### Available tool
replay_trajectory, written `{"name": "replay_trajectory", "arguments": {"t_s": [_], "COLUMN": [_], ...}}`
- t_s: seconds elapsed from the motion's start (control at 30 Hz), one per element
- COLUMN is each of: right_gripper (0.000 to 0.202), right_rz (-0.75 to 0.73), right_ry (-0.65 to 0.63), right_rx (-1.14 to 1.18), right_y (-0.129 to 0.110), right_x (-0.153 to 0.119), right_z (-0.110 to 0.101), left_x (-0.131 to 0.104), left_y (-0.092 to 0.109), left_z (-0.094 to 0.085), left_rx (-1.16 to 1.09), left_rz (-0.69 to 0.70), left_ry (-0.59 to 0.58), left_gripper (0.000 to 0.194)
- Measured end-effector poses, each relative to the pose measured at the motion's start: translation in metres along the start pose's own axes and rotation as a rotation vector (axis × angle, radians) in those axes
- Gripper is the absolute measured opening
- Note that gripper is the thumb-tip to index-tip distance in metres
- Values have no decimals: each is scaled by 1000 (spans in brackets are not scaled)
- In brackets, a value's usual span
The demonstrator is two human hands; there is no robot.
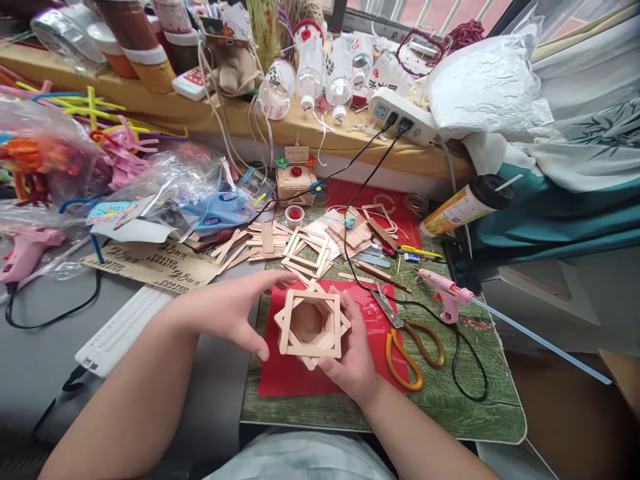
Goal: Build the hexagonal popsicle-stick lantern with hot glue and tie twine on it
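A hollow holder of stacked wooden craft-stick squares (336, 325), each layer turned against the one below, stands over a red sheet (280, 380). My right hand (357, 353) grips its right side, with the thumb at the lower front corner. On the left, my left hand (235, 313) is spread with thumb and fingers apart, beside the holder and holding nothing. Just behind lies a separate square stick frame (306, 252) among loose sticks (240, 250). Scissors with orange handles (407, 333) rest open to the right of my right hand.
A pink glue gun (450, 297) with a long glue stick and black cord lies at the right. Behind are a cup (463, 207), a small stick box (295, 183) and a red-filled tub (294, 215). Plastic bags, sandpaper (150, 263) and another glue gun (30, 250) occupy the left.
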State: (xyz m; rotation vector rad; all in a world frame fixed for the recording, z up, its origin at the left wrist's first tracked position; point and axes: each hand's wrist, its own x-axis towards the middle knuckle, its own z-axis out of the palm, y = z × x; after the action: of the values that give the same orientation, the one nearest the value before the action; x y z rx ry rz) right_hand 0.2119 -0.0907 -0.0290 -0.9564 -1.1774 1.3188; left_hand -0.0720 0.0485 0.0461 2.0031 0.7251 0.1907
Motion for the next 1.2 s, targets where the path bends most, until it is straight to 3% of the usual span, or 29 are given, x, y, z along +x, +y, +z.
{"name": "replay_trajectory", "arguments": {"t_s": [0.13,0.37,0.5,0.63,0.83,1.0,1.2], "right_gripper": [119,113,93,74,61,57,59], "right_rz": [23,24,58,136,234,272,267], "right_ry": [38,48,150,271,369,379,324], "right_rx": [11,-6,-6,121,275,291,272], "right_y": [1,2,-6,-24,-52,-66,-68], "right_x": [-2,4,13,27,52,54,45], "right_z": [6,2,1,3,5,6,3], "left_x": [5,22,27,30,33,38,41], "left_y": [-8,-5,-6,-2,5,3,2], "left_z": [6,24,28,33,40,47,52], "left_rx": [-28,-16,-34,-123,-246,-535,-530], "left_rz": [-48,45,14,21,-33,-30,-27], "left_ry": [-51,-48,16,78,236,270,313], "left_gripper": [120,100,100,83,59,55,59]}}
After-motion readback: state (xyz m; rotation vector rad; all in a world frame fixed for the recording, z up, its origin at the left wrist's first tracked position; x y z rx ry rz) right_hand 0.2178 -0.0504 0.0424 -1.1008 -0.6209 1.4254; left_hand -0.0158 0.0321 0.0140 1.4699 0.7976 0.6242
